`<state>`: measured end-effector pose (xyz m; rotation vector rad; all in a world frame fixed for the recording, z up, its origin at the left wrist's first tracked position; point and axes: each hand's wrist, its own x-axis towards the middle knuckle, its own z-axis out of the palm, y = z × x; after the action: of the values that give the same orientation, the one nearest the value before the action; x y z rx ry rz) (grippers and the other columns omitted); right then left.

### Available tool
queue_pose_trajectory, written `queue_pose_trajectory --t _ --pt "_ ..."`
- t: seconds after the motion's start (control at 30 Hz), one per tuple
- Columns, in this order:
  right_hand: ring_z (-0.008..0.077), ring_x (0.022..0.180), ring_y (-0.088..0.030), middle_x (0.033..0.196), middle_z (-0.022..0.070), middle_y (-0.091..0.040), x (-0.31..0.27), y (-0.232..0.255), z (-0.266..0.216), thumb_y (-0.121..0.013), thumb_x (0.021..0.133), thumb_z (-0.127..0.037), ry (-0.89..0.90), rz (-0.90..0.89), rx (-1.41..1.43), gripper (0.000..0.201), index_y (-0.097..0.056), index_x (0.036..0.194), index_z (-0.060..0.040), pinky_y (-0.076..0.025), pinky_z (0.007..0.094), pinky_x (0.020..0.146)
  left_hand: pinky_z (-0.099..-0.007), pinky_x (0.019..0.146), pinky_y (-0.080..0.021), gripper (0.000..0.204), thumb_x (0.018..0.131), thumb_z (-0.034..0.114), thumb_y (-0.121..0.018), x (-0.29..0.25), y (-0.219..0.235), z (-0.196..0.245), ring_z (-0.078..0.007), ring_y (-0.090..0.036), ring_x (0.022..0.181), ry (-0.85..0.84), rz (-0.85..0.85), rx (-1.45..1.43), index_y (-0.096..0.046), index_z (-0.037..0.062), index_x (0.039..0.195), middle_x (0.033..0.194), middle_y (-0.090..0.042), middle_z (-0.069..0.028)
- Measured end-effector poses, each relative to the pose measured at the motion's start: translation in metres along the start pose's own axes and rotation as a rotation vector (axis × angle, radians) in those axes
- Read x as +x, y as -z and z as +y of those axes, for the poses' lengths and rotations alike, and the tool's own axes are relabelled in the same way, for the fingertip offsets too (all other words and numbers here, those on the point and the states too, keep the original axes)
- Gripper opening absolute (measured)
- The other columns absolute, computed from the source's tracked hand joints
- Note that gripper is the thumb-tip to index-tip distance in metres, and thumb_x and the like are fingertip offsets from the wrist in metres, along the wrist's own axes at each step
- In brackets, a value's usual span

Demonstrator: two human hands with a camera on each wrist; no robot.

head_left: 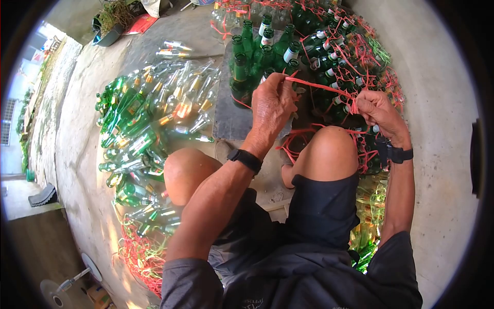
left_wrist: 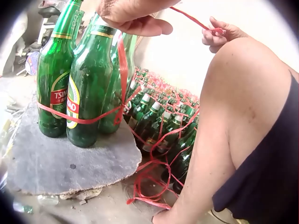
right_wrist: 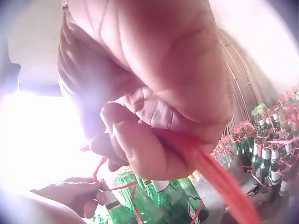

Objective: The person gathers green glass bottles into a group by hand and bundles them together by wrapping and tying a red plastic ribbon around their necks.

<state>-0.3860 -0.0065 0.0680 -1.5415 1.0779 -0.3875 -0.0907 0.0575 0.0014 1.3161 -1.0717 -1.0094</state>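
A cluster of green glass beer bottles (head_left: 247,38) stands upright on a dark slab (left_wrist: 107,163). Red plastic strap (left_wrist: 70,118) runs around the bottles' lower bodies and rises along one side. My left hand (head_left: 275,103) is beside the bottle tops, its fingers curled on the strap. From there a length of red strap (head_left: 321,86) stretches across to my right hand (head_left: 381,114), which grips the other end in curled fingers. In the right wrist view the strap (right_wrist: 224,186) comes out of the right fist, with the bottles (right_wrist: 154,200) behind it.
Loose green and clear bottles (head_left: 180,98) lie heaped on the left. Strapped bundles of upright bottles (head_left: 334,56) stand at the back right. Slack red strap (left_wrist: 152,182) lies by the foot, and a tangled strap pile (head_left: 141,257) is at lower left. My knees (head_left: 334,154) flank the slab's near edge.
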Motion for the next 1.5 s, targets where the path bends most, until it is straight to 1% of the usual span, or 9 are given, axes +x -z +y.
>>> queue_pose_trajectory --t 0.3,0.5,0.77,0.83,0.93,1.13,1.2,1.43,1.5 --pt "-0.001 0.057 -0.045 0.073 -0.0066 -0.059 -0.007 0.006 0.008 -0.071 0.1 -0.025 0.016 0.075 -0.016 0.019 -0.07 0.089 -0.0091 -0.033 0.0178 0.048 -0.0278 0.056 -0.054 0.031 0.107 0.021 -0.055 -0.001 0.005 -0.003 -0.0161 -0.069 0.063 -0.008 -0.025 -0.063 -0.065 -0.0078 0.109 0.082 -0.069 -0.0093" --pt "-0.0024 0.055 -0.04 0.068 -0.0087 -0.054 0.012 0.003 0.0 -0.07 0.102 -0.028 0.068 0.114 0.039 0.02 -0.071 0.094 -0.0097 -0.028 0.0179 0.046 -0.0274 0.057 -0.054 0.032 0.108 0.024 -0.055 -0.004 0.009 -0.002 -0.0145 -0.069 0.064 -0.005 -0.026 -0.13 -0.066 -0.0063 0.106 0.082 -0.07 -0.009" --pt "-0.0019 0.052 -0.037 0.066 -0.0104 -0.048 0.048 0.007 -0.039 -0.07 0.102 -0.034 0.157 0.099 -0.116 0.025 -0.071 0.095 -0.0099 -0.026 0.0188 0.045 -0.0273 0.059 -0.055 0.033 0.107 0.026 -0.056 -0.004 0.016 -0.002 -0.0135 -0.069 0.064 0.031 -0.021 -0.18 -0.067 -0.0055 0.104 0.083 -0.072 -0.0091" --pt "-0.002 0.052 -0.037 0.067 -0.0102 -0.049 0.06 0.009 -0.049 -0.07 0.102 -0.035 0.169 0.076 -0.145 0.026 -0.071 0.094 -0.0099 -0.026 0.0189 0.045 -0.0262 0.052 -0.052 0.031 0.108 0.023 -0.057 -0.004 0.014 -0.001 -0.0125 -0.066 0.058 0.013 0.028 -0.247 -0.065 -0.0058 0.099 0.074 -0.068 -0.0081" --pt "-0.0017 0.053 -0.037 0.067 -0.01 -0.05 0.069 0.0 -0.069 -0.069 0.102 -0.034 0.193 0.083 -0.232 0.026 -0.072 0.094 -0.0095 -0.026 0.0196 0.046 -0.027 0.053 -0.053 0.033 0.109 0.025 -0.055 -0.005 0.017 0.001 -0.0127 -0.066 0.059 0.023 0.036 -0.247 -0.065 -0.0051 0.099 0.075 -0.069 -0.0082" --pt "0.0015 0.062 -0.044 0.069 -0.009 -0.05 0.09 -0.019 -0.089 -0.067 0.102 -0.031 0.259 0.1 -0.439 0.026 -0.071 0.091 -0.0071 -0.035 0.0226 0.055 -0.0283 0.06 -0.053 0.037 0.107 0.029 -0.055 -0.009 0.026 0.002 -0.0133 -0.065 0.064 0.137 0.093 -0.269 -0.07 -0.0049 0.104 0.081 -0.071 -0.0091" --pt "0.0025 0.067 -0.047 0.071 -0.0081 -0.051 0.098 -0.023 -0.089 -0.066 0.102 -0.03 0.362 0.042 -0.447 0.027 -0.071 0.092 -0.0056 -0.038 0.024 0.06 -0.0284 0.059 -0.053 0.037 0.107 0.029 -0.055 -0.008 0.029 0.0 -0.0135 -0.065 0.064 0.142 0.096 -0.277 -0.07 -0.0051 0.105 0.081 -0.071 -0.0091" --pt "0.0024 0.069 -0.047 0.072 -0.0079 -0.052 0.119 -0.027 -0.093 -0.067 0.102 -0.028 0.359 0.007 -0.49 0.026 -0.071 0.094 -0.0041 -0.039 0.0239 0.062 -0.0284 0.058 -0.05 0.037 0.107 0.028 -0.055 -0.005 0.036 -0.006 -0.0136 -0.062 0.062 0.153 0.123 -0.319 -0.069 -0.0066 0.104 0.08 -0.07 -0.0089" --pt "0.0026 0.069 -0.048 0.072 -0.0075 -0.054 0.129 -0.025 -0.095 -0.068 0.101 -0.025 0.426 -0.019 -0.535 0.024 -0.071 0.094 -0.0027 -0.04 0.0242 0.063 -0.0279 0.056 -0.05 0.036 0.108 0.025 -0.052 -0.003 0.036 -0.009 -0.0136 -0.062 0.059 0.15 0.139 -0.333 -0.067 -0.0067 0.103 0.079 -0.069 -0.0091"
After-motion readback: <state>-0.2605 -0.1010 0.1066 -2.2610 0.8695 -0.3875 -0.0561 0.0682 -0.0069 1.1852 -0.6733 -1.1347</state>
